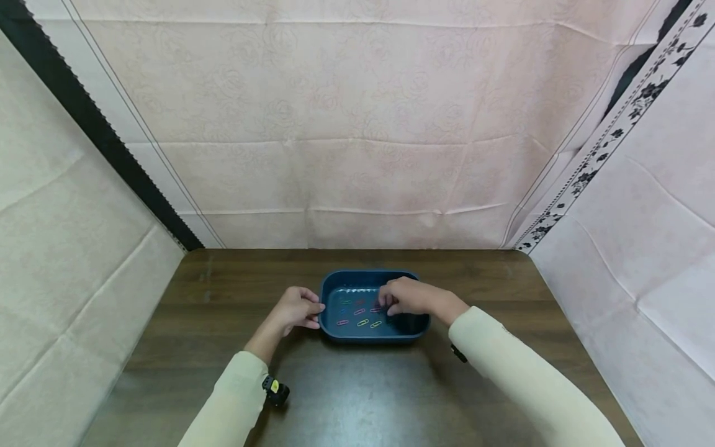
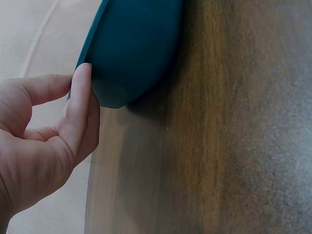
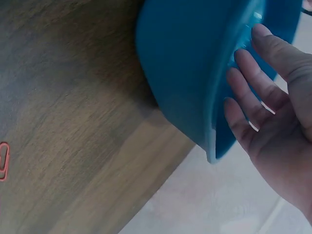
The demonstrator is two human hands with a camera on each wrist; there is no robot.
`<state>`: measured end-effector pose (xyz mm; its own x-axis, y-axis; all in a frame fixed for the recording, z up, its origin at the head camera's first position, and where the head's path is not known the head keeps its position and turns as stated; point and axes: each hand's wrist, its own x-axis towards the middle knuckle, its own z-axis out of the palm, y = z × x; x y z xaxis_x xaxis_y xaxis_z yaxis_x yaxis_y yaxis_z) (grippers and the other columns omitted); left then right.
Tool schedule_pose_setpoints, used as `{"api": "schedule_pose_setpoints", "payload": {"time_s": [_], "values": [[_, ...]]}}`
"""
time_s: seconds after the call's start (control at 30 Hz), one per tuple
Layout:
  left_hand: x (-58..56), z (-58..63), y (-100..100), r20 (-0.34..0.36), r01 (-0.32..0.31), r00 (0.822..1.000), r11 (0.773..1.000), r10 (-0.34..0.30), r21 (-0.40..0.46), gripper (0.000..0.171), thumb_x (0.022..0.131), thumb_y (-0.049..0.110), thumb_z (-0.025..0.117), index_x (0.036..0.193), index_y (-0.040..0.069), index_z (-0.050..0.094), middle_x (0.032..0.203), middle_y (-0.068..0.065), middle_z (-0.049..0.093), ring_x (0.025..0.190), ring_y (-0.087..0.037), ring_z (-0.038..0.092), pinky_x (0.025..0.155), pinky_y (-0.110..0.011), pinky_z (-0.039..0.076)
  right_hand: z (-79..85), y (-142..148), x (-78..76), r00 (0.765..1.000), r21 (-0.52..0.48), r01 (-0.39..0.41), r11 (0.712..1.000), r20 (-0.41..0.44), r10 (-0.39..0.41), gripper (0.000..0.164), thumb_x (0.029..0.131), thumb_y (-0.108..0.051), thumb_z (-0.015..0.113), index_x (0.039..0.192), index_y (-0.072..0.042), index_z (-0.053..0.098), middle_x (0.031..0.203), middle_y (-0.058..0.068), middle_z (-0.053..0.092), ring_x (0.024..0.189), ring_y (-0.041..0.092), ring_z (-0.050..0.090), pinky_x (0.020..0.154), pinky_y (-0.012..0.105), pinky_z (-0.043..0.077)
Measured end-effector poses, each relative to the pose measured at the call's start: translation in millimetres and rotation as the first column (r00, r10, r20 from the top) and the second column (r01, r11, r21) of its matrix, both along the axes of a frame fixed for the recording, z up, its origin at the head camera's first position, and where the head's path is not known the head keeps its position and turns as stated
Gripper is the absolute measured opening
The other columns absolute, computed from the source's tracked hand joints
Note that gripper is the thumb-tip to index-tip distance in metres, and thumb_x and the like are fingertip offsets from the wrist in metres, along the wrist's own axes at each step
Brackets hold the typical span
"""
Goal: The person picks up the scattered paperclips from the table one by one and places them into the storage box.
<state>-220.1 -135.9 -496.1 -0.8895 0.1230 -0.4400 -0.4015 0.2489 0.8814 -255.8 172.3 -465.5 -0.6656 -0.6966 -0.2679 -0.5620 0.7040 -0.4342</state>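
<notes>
In the head view a dark blue tray (image 1: 368,339) holds several colored paper clips, among them a yellow paper clip (image 1: 363,323) and a pink paper clip (image 1: 342,322). My left hand (image 1: 298,307) pinches the tray's left rim between thumb and fingers, and the left wrist view shows that hand (image 2: 53,122) at the rim. Over the tray's right part, my right hand (image 1: 410,296) reaches inside with its fingers bent downward. From the right wrist, the hand (image 3: 273,102) has loosely bent fingers past the rim, with nothing visible held.
A brown wooden table (image 1: 223,347) carries the tray. The right wrist view shows a red paper clip (image 3: 4,161) on the table, outside the tray. Pale cloth (image 1: 357,124) hangs behind the table, and more stands at both sides.
</notes>
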Motion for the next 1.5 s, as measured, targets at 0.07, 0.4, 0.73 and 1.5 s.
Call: {"api": "schedule_pose_setpoints", "payload": {"time_s": [0.07, 0.4, 0.73, 1.5], "values": [[0.4, 0.0, 1, -0.003, 0.005, 1.000, 1.000, -0.005, 0.002, 0.019, 0.099, 0.003, 0.068, 0.113, -0.006, 0.059, 0.089, -0.019, 0.062, 0.067, -0.021, 0.065, 0.066, -0.035, 0.067, 3.4, 5, 1.4, 1.000, -0.031, 0.020, 0.999, -0.002, -0.020, 0.019, 0.097, -0.014, 0.073, 0.116, -0.011, 0.070, 0.112, 0.003, 0.068, 0.101, 0.014, 0.061, 0.093, 0.033, 0.059], [1.0, -0.9, 1, 0.002, 0.010, 1.000, 1.000, -0.010, 0.000, 0.020, 0.099, 0.004, 0.067, 0.114, -0.007, 0.059, 0.092, -0.020, 0.063, 0.069, -0.021, 0.064, 0.068, -0.035, 0.067, 16.7, 23, 18.1, 0.992, -0.121, 0.075, 0.990, -0.087, -0.086, 0.022, 0.098, -0.020, 0.073, 0.120, -0.019, 0.070, 0.124, 0.002, 0.068, 0.119, 0.021, 0.060, 0.105, 0.043, 0.056], [-0.3, -1.3, -1, -0.009, 0.015, 1.000, 1.000, -0.015, 0.010, 0.020, 0.100, 0.005, 0.067, 0.115, -0.006, 0.059, 0.095, -0.023, 0.063, 0.069, -0.021, 0.065, 0.068, -0.035, 0.067, 16.3, 45, 31.0, 0.968, -0.247, 0.115, 0.962, -0.190, -0.164, 0.026, 0.097, -0.023, 0.075, 0.122, -0.018, 0.070, 0.122, -0.002, 0.067, 0.117, 0.021, 0.062, 0.102, 0.043, 0.058], [1.8, 1.4, 0, -0.008, 0.010, 1.000, 1.000, -0.010, 0.001, 0.020, 0.099, 0.003, 0.067, 0.114, -0.007, 0.059, 0.090, -0.019, 0.062, 0.069, -0.021, 0.064, 0.067, -0.035, 0.067, 0.1, 122, 65.2, 0.898, -0.370, 0.265, 0.890, -0.240, -0.367, 0.032, 0.093, -0.014, 0.078, 0.123, -0.017, 0.070, 0.125, 0.000, 0.069, 0.120, 0.026, 0.065, 0.099, 0.050, 0.058]]}}
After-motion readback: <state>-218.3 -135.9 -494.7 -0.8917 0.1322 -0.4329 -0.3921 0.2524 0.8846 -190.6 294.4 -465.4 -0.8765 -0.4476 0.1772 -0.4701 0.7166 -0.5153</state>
